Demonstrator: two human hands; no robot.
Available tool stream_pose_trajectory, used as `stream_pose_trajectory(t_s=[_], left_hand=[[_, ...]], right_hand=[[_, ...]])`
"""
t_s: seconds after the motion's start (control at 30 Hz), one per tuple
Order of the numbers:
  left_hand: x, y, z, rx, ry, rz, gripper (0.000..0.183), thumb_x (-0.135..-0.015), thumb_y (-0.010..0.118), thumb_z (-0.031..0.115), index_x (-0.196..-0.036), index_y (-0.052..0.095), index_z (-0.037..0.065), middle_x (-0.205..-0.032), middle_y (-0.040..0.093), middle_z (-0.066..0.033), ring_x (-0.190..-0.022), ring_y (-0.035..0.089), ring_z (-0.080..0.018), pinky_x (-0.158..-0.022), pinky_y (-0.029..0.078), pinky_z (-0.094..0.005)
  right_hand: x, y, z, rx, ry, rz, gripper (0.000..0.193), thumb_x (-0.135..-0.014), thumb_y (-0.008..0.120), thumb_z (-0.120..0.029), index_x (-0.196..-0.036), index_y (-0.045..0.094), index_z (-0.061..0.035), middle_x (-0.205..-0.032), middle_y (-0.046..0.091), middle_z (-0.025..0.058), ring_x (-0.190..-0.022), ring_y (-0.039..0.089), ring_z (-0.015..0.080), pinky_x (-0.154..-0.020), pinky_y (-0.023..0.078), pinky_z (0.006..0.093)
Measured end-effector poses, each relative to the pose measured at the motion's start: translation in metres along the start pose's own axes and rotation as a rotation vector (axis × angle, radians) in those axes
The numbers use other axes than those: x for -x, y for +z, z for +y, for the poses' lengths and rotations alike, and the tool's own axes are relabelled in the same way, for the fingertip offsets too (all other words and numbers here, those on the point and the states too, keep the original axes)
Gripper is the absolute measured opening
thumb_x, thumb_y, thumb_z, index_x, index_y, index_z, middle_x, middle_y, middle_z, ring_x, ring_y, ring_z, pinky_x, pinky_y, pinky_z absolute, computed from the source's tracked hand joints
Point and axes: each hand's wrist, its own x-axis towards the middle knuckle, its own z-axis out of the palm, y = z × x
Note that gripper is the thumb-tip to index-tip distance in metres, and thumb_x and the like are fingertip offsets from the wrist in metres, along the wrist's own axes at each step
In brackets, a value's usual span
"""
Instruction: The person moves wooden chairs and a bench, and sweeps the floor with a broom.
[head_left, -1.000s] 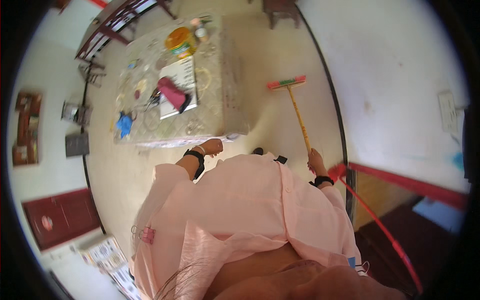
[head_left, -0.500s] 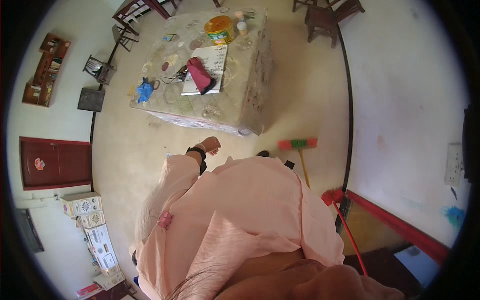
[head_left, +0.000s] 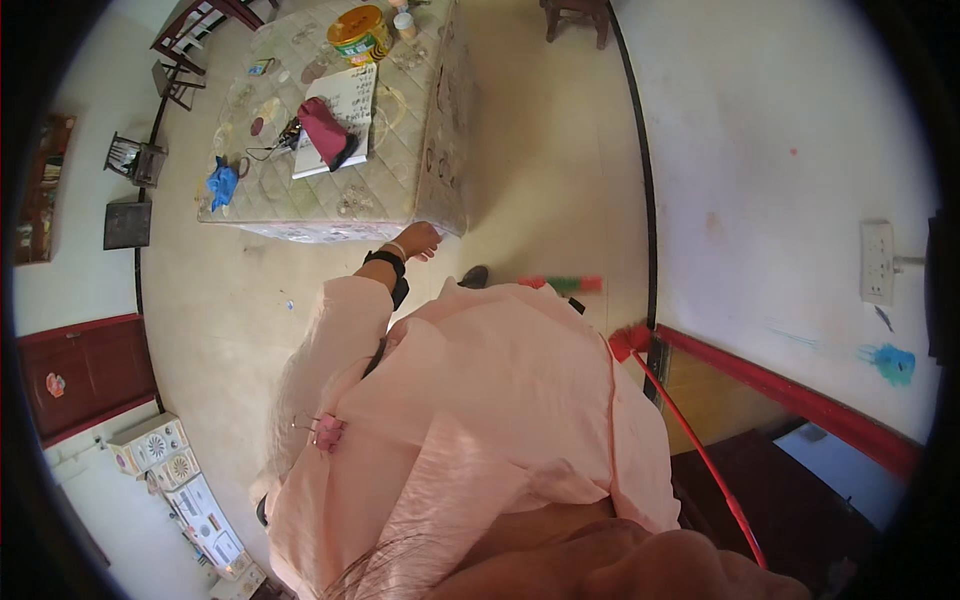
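My left hand (head_left: 418, 241) hangs in front of the near corner of a cloth-covered table (head_left: 385, 195), below its top. Its fingers are loosely bent and a little apart, and I see nothing in them. A dark band (head_left: 385, 262) circles the wrist, below a pale pink sleeve (head_left: 345, 320). My right hand is out of view. On the table a maroon pouch (head_left: 325, 132) lies across a notebook with handwriting (head_left: 352, 95), next to dark cords. Further back stand a yellow tub (head_left: 358, 35) and a small white-lidded jar (head_left: 404, 25). A crumpled blue bag (head_left: 222, 183) lies at the left.
A red and green broom head (head_left: 565, 284) is on the floor ahead right. Another red broom (head_left: 629, 342) with a red handle leans near the doorway at right. Wooden chairs (head_left: 135, 158) and a dark stool (head_left: 127, 225) line the left wall. A dark shoe (head_left: 473, 277) shows beyond the shirt.
The table and room have shifted left and slightly up in view as I turned right. My left hand has risen in view, closer to the table's corner. The broom head is now partly hidden.
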Motion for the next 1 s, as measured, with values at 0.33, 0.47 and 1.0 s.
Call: stream_pose_trajectory(t_s=[0.33,0.47,1.0], left_hand=[[0.078,-0.02,-0.046,0.261,-0.004,0.329,0.016,-0.071,0.053,0.02,-0.074,0.05,0.004,-0.063,0.052,-0.0062,-0.053,0.052,-0.0161,-0.046,0.045,-0.0297],[0.127,-0.017,-0.096,0.326,-0.039,0.53,0.018,-0.073,0.05,0.02,-0.071,0.05,0.002,-0.062,0.052,-0.0077,-0.051,0.051,-0.0163,-0.045,0.045,-0.0288],[0.09,0.009,-0.179,0.262,-0.313,0.045,0.02,-0.074,0.048,0.019,-0.08,0.053,0.0,-0.064,0.054,-0.0105,-0.058,0.052,-0.0194,-0.048,0.044,-0.0311]], right_hand=[[-0.04,0.021,-0.075,0.119,-0.298,-0.045,0.031,-0.082,0.039,-0.019,-0.109,0.041,-0.0034,-0.065,0.049,0.0085,-0.047,0.046,0.0195,-0.043,0.038,0.0313],[-0.084,0.042,-0.13,0.293,-0.477,-0.104,0.035,-0.082,0.037,-0.021,-0.116,0.038,-0.0098,-0.052,0.043,0.004,-0.038,0.041,0.0128,-0.034,0.035,0.0262],[-0.145,0.045,-0.255,0.484,-0.427,-0.281,0.03,-0.08,0.041,-0.017,-0.108,0.045,-0.007,-0.056,0.049,0.01,-0.047,0.048,0.0185,-0.042,0.039,0.0298]])
